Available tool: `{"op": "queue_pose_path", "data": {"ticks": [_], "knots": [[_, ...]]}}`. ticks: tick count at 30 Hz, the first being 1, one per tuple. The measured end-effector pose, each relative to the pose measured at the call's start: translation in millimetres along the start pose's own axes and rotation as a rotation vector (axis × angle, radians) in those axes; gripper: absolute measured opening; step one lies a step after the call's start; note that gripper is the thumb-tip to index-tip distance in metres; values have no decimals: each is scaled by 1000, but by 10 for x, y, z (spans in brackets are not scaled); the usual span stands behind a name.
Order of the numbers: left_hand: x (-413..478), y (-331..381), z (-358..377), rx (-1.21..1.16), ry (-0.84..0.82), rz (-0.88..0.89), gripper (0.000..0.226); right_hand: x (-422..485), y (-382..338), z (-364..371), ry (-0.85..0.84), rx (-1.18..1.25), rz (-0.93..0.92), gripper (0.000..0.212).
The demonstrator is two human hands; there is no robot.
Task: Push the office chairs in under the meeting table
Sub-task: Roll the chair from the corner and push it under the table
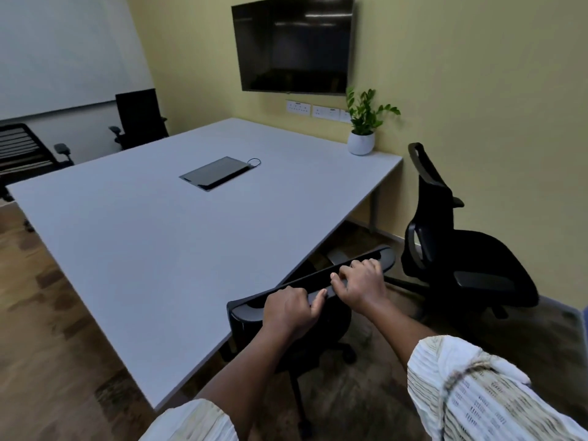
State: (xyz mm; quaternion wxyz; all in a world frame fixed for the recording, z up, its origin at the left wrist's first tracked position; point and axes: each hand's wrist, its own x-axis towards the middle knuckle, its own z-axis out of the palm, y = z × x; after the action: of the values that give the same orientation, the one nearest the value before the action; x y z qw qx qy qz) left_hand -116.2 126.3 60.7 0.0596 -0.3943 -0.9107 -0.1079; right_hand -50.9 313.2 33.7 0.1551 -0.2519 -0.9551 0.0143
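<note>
A black office chair stands against the near right edge of the large grey meeting table, its seat hidden under the tabletop. My left hand grips the top rail of its backrest. My right hand is closed over the same rail a little further right. A second black office chair stands to the right, pulled away from the table and turned sideways. Two more black chairs, one and another, stand at the table's far left side.
A potted plant sits on the table's far right corner. A dark cable hatch lies in the tabletop's middle. A TV hangs on the yellow wall, close behind the second chair. The floor is wood-patterned.
</note>
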Motion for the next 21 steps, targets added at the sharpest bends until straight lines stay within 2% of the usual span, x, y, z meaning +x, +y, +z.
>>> {"op": "queue_pose_path", "data": {"ticks": [6,11,16,21], "knots": [[293,266,132,16,8,-189,68,463,300,164,9,95,-144,58],[524,639,213,28,30,-338,64,833,618,190,-9,132,-280,63],[785,939,270,29,43,-409,63,1216,870,219,-94,119,-389,65],[1069,1015,353,89,50,-459,66,1587,958,270,-178,122,-468,54]]}}
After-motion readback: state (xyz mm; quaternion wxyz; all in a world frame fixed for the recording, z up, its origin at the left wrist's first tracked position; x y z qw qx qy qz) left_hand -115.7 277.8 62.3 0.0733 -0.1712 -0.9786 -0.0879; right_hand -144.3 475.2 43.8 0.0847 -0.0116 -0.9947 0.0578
